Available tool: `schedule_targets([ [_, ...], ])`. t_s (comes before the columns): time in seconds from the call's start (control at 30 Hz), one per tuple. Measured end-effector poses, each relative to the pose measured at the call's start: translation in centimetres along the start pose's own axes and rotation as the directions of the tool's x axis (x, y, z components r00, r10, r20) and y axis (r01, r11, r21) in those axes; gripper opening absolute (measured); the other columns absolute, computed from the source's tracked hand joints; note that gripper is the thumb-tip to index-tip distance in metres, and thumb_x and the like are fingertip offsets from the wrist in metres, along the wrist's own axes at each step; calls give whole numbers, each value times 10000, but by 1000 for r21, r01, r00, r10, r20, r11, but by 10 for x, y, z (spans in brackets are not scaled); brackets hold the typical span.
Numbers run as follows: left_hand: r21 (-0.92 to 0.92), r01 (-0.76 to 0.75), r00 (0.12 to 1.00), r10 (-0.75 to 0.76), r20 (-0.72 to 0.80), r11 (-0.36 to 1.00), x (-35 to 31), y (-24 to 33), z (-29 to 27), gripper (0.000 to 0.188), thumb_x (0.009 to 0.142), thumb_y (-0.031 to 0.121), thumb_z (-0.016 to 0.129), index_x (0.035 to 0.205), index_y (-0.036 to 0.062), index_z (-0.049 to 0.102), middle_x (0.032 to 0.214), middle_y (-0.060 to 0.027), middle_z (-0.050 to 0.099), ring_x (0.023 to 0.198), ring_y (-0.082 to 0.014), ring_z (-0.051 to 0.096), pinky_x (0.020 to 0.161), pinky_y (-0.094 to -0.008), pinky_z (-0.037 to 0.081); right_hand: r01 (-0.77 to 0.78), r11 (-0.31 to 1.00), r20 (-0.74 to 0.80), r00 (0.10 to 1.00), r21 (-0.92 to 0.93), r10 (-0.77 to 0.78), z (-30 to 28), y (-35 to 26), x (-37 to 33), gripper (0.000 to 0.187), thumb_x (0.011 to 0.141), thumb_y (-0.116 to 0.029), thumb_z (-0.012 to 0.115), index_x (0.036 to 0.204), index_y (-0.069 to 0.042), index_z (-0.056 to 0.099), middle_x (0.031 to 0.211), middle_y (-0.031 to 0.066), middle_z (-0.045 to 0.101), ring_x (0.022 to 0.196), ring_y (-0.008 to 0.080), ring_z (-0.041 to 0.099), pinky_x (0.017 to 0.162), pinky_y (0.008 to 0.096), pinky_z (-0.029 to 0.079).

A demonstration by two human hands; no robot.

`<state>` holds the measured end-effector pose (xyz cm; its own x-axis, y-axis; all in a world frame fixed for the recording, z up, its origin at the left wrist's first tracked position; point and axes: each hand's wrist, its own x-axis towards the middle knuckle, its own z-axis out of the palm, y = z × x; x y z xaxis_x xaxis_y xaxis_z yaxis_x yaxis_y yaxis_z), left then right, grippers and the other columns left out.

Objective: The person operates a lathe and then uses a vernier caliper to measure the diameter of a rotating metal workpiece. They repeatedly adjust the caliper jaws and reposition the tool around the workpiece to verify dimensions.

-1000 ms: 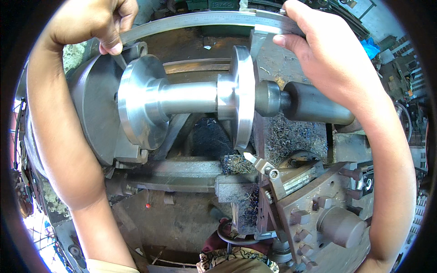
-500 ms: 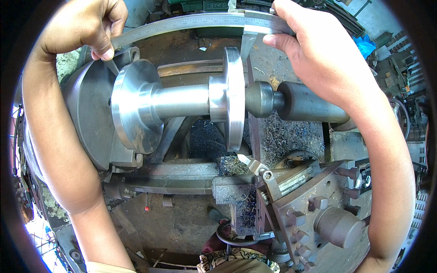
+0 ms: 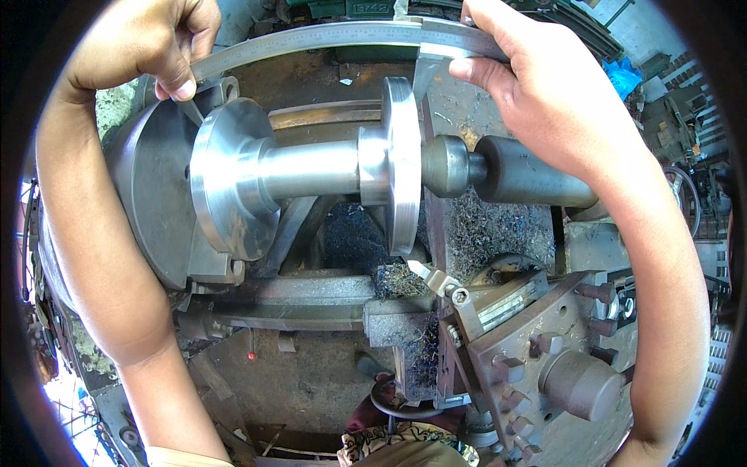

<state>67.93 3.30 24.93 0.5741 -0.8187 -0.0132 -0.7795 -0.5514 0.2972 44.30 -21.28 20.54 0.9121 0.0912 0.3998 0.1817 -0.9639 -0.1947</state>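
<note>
Steel caliper (image 3: 327,36) spans between both grips, jaws seemingly astride flanged shaft (image 3: 311,170): step looks like measuring. Left hand (image 3: 144,48) pinches left end, fingertips closed; right hand (image 3: 545,89) clasps right end, thumb beneath. Cutting tool (image 3: 419,269) below right grip. Next move probably calls for squaring jaws.

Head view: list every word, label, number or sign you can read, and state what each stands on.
Green metal part at the top edge: a short row of raised characters, not copied out here.
Long metal caliper: fine scale marks and figures along its beam, too small to read.
Shiny spool-shaped workpiece: no lettering seen.
</note>
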Motion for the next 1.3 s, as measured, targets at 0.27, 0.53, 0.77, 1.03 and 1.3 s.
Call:
schedule_targets([
  [0.27, -26, 3, 1000, -3, 21, 1000, 0, -1, 0, 436, 507, -92, 838, 837, 24, 576, 749, -35, 577, 608, -149, 615, 548, -300, 530, -2, 1000, 10, 1000, 9, 2, -1, 0, 0, 250, 919, -78, 697, 978, 5, 469, 711, 232, 648, 713, 459, 677, 598, 490, 529],
  [0.53, -46, -35, 999, 36, 24, 998, 0, -1, 1, 437, 511, -93, 837, 842, 18, 573, 752, -41, 591, 606, -148, 628, 538, -297, 530, 2, 999, 27, 1000, -33, -2, -1, -1, 0, 240, 917, -71, 690, 987, 5, 473, 698, 226, 644, 685, 453, 672, 579, 487, 521],
  [0.77, -69, -14, 999, 16, 30, 998, 0, -3, 0, 442, 515, -95, 829, 858, 18, 574, 747, -42, 596, 597, -149, 635, 534, -296, 535, -7, 1000, 17, 1000, -15, 7, -1, -2, 0, 236, 916, -72, 691, 981, 5, 478, 694, 230, 641, 689, 454, 672, 582, 489, 521],
  [1.03, -69, -6, 999, 9, 33, 998, 1, -1, 1, 446, 529, -85, 819, 884, 17, 570, 755, -47, 606, 595, -147, 636, 529, -293, 532, -5, 1000, 20, 1000, -7, 5, -1, -1, 0, 241, 913, -76, 699, 973, 1, 478, 705, 235, 643, 701, 461, 669, 589, 489, 520],
  [1.3, -79, -23, 999, 26, 31, 997, 1, -6, 1, 446, 540, -77, 808, 909, 8, 574, 771, -57, 625, 599, -140, 634, 529, -283, 530, -51, 999, 66, 996, 1, 51, -4, -3, 2, 240, 914, -74, 702, 971, 4, 482, 710, 235, 643, 697, 455, 668, 585, 479, 514],
])
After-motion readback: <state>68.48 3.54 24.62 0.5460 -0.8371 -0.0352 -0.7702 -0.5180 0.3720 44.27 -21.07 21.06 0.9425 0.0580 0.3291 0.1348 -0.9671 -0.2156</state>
